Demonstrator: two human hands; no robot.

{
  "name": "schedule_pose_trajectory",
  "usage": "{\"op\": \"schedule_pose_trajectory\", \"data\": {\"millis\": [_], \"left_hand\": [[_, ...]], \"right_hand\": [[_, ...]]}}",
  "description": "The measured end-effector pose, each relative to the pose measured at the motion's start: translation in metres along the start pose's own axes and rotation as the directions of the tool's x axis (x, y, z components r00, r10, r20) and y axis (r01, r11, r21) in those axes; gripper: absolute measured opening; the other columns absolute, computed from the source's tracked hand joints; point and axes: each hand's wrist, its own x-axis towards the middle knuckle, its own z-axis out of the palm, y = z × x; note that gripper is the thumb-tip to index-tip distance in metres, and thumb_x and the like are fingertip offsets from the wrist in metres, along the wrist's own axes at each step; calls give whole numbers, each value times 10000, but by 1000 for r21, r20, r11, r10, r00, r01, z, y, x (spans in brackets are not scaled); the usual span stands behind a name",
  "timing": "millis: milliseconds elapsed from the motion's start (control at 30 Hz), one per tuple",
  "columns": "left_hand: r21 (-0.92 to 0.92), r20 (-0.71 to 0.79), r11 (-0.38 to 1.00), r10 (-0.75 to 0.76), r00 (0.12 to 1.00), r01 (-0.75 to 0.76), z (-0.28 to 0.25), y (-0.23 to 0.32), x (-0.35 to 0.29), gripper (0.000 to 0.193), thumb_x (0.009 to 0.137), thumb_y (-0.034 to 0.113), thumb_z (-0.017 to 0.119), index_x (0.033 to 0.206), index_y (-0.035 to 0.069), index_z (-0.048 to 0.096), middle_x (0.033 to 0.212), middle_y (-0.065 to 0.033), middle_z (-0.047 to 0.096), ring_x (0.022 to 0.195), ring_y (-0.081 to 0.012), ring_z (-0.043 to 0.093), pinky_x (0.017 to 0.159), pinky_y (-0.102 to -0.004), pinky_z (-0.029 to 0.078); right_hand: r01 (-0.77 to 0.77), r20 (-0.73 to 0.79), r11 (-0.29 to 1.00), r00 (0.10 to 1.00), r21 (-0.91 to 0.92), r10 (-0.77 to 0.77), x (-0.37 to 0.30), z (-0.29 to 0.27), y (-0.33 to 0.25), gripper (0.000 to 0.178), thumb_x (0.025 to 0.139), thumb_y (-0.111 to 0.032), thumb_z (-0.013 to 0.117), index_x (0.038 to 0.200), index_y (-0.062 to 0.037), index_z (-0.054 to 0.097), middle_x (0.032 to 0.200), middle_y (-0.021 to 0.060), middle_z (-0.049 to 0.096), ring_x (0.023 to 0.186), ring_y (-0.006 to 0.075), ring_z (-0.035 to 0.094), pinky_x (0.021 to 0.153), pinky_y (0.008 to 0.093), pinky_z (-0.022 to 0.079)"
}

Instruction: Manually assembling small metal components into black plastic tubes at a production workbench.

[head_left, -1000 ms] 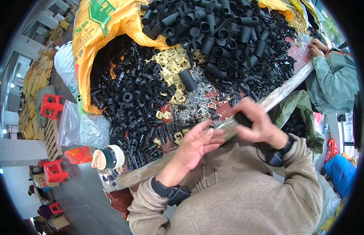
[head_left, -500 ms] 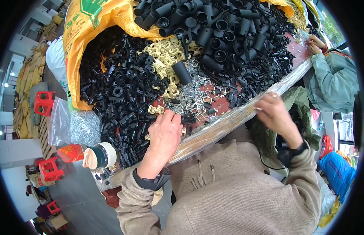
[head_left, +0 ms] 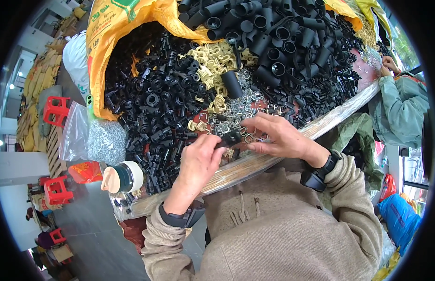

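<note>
Both hands on my feed, middle of frame, over the near edge of the surface (head_left: pixel 236 174). Left hand (head_left: pixel 195 161): I've got its grip clamped, thumb and forefinger together on a small black part (head_left: pixel 232 137), just right of the fingertips, dead centre. Right hand (head_left: pixel 287 138), right of centre: I read its grip as apart, thumb and fingers parted around the part's right side; can't tell if they touch it.

Just above the hands I see loose silver hooks (head_left: pixel 248 108), with cream clips (head_left: pixel 212 70) further up. Black fittings (head_left: pixel 156 100) heap up left of centre; black tubes (head_left: pixel 279 69) pile at top centre, one lone tube (head_left: pixel 232 84) lying on the clips and hooks below them. Yellow sack (head_left: pixel 99 35) upper left. Left side: clear bag of screws (head_left: pixel 106 143), cup with a pale lid (head_left: pixel 129 177) below it, red stool (head_left: pixel 57 110) off to the left. Upper right, I get a co-worker's hand (head_left: pixel 389 65) and green sleeve (head_left: pixel 396 105), well apart from mine.
</note>
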Motion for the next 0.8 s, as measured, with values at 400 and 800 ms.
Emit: {"op": "schedule_pose_trajectory", "data": {"millis": [400,800], "left_hand": [[-935,77,286,-414,907,210,27,6,-1,230,851,158,538,1043,41,487,960,-87,582,754,-169,600,610,-257,505],[-930,349,-257,-393,850,263,8,-13,-14,277,906,281,407,1045,52,476,903,-116,570,666,-173,566,563,-240,482]], "right_hand": [[-251,58,731,959,634,278,15,37,-1,247,801,-174,604,955,14,555,745,88,595,698,89,572,619,221,448],[413,108,790,905,-452,-411,18,41,27,131,688,-96,550,800,-33,522,728,75,478,635,267,521,579,358,433]]}}
